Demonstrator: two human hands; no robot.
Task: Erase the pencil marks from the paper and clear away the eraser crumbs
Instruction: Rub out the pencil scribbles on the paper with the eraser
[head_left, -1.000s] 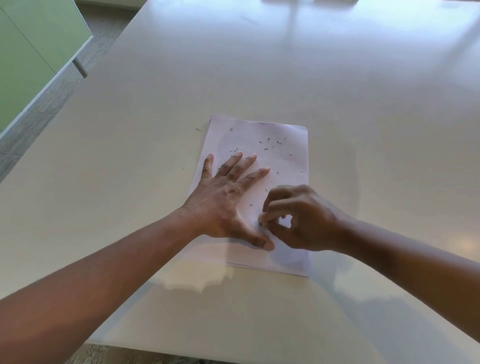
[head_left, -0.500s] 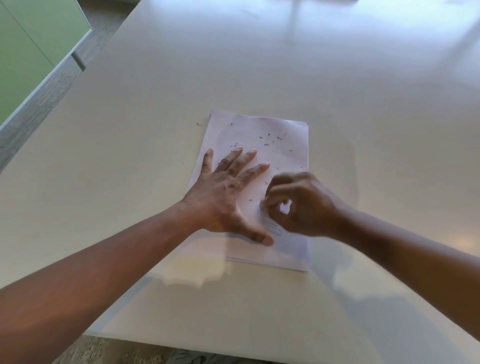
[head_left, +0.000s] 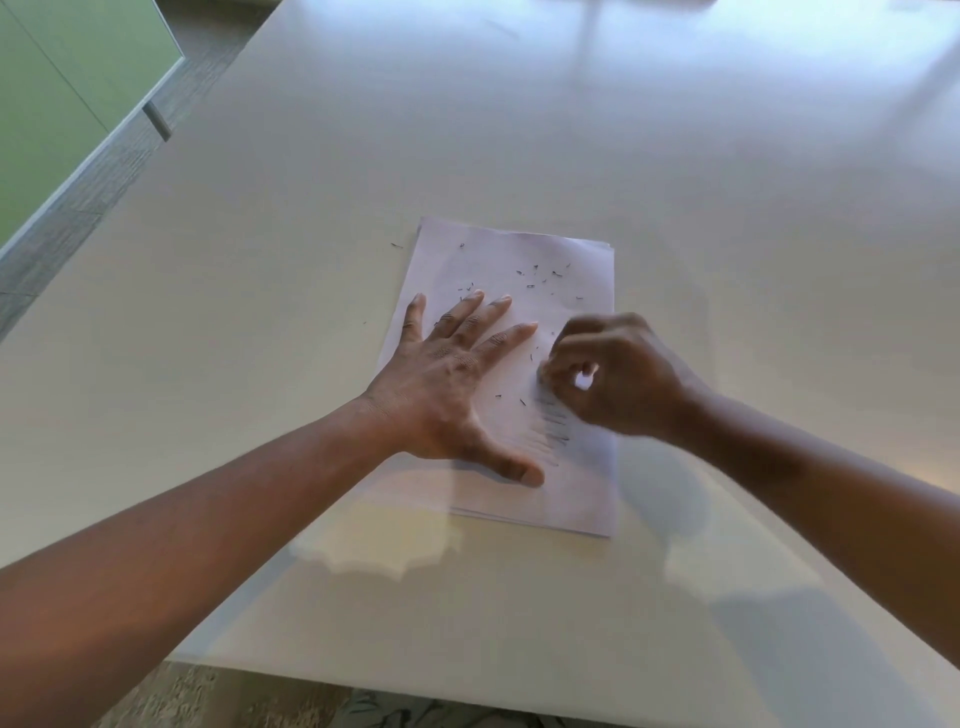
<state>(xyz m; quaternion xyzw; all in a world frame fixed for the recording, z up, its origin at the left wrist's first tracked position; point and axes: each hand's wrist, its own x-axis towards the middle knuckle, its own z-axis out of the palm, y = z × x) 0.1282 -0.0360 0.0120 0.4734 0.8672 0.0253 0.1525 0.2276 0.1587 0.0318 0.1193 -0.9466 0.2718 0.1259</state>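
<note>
Paper (head_left: 566, 260): pencil marks (head_left: 551, 423) remain, crumbs (head_left: 543, 275) scattered.
Left hand (head_left: 452, 384): flat, pinning sheet.
Right hand (head_left: 613, 376): pinching eraser (head_left: 584, 382).
Risk: hard rubbing could crease the paper.

On the pale smooth desk (head_left: 519, 130), the left hand (head_left: 447, 379) presses flat on white paper sheets (head_left: 519, 260) strewn with dark eraser crumbs (head_left: 540, 275); the right hand (head_left: 613, 374) pinches a small white eraser (head_left: 584, 378) over grey pencil marks (head_left: 553, 421).

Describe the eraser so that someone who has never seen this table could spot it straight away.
On the pale table lies a stack of paper. The right hand curls over its right edge, and the eraser is the small white lump pinched in those fingers, unlike the thin dark crumbs scattered farther up the sheet.
</note>
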